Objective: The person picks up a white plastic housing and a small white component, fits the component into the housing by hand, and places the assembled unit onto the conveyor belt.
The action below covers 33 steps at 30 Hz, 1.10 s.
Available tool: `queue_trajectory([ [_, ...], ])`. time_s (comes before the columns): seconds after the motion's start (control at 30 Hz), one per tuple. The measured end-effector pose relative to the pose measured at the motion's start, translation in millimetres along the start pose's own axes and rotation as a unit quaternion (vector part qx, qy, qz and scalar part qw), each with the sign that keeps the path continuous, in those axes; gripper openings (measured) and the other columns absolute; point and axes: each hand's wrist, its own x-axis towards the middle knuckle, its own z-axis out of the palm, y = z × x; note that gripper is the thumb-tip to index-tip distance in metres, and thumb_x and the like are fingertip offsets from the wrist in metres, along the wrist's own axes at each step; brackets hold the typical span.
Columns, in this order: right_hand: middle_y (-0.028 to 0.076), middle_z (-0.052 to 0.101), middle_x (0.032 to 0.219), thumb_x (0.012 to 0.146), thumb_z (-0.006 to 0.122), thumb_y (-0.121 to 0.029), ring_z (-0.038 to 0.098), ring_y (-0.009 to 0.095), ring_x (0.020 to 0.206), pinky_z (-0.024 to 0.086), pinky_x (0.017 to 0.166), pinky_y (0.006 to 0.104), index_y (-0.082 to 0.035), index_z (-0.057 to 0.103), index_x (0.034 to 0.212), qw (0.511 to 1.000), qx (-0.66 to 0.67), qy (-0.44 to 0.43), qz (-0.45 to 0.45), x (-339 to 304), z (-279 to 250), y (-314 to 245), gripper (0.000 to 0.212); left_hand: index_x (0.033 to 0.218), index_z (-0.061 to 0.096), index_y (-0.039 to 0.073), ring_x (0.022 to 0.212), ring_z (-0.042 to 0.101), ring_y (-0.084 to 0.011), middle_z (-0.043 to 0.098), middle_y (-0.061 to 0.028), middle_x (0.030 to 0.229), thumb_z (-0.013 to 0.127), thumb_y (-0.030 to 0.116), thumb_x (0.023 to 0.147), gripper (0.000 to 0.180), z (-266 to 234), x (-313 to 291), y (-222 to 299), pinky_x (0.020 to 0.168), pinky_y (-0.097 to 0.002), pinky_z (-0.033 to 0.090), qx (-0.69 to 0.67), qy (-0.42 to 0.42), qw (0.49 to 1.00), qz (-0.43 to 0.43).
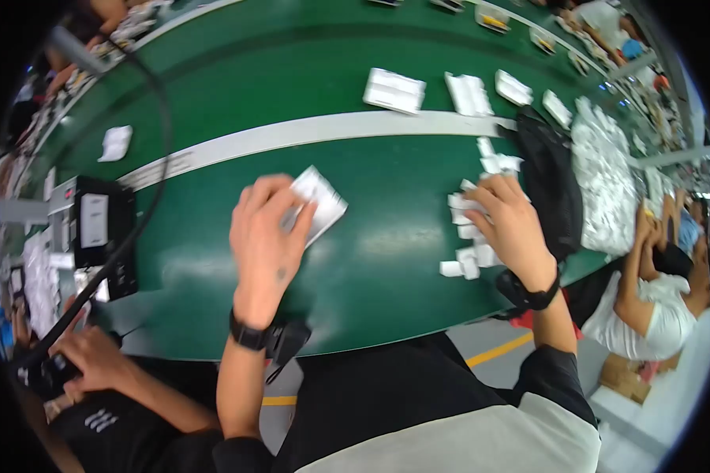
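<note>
My left hand [264, 229] is closed on a flat white packet [323, 206] with dark print, pinched between thumb and fingers above the green table. To the right, my right hand [514, 229] reaches over a loose cluster of small white folded pieces [467, 258]. Its fingers curl down toward the pieces, with thumb and forefinger close together; whether a piece is between them is hidden. Each wrist carries a black strap with a dark device on it.
Flat white packets [394, 91] lie along a pale strip [292, 134] crossing the green table [355, 292]. A black bag [548, 181] and clear plastic bags [603, 173] bound the right. At left stand a black machine [102, 229], a dark cable [166, 134] and a co-worker's hand [95, 359].
</note>
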Motion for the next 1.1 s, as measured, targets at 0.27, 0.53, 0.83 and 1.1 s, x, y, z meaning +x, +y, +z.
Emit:
queue_trajectory([
  [0.27,0.014,0.068,0.104,0.086,0.08,0.001,0.064,0.039,0.1,0.053,0.087,0.0459,-0.001,0.071,0.104,0.999,0.036,0.009,-0.001,1,-2,-3,0.021,0.155,0.057,0.005,0.138,0.059,-0.045,0.058,-0.0273,0.155,0.067,0.022,0.109,0.05,11,93,-88,0.115,-0.0509,0.05,0.032,0.187,0.981,0.046],
  [0.53,0.013,0.073,0.086,0.097,0.08,-0.005,0.072,0.025,0.07,0.055,0.063,0.0354,-0.001,0.069,0.107,0.981,0.19,-0.037,0.031,1,-11,-34,0.016,0.135,0.07,0.006,0.138,0.06,-0.0354,0.065,-0.0174,0.144,0.062,0.02,0.102,0.036,-73,150,-244,0.119,-0.0579,0.044,0.635,0.051,0.761,-0.123],
  [0.83,0.012,0.079,0.086,0.115,0.058,-0.014,0.069,0.012,0.063,0.049,0.057,0.0266,0.0,0.056,0.116,0.825,0.523,-0.148,0.154,9,-4,-54,0.014,0.115,0.079,0.018,0.111,0.079,-0.0346,0.08,-0.0065,0.117,0.067,0.023,0.1,0.02,-141,191,-310,0.099,-0.061,0.054,0.588,-0.037,0.791,-0.166],
  [1.1,0.011,0.075,0.084,0.117,0.052,-0.014,0.065,0.012,0.062,0.049,0.06,0.0262,-0.001,0.057,0.126,0.771,0.598,-0.16,0.149,12,1,-50,0.016,0.115,0.078,0.015,0.11,0.074,-0.0431,0.075,-0.0158,0.119,0.072,0.026,0.094,0.024,-123,173,-257,0.098,-0.0579,0.059,0.485,-0.011,0.862,-0.145],
])
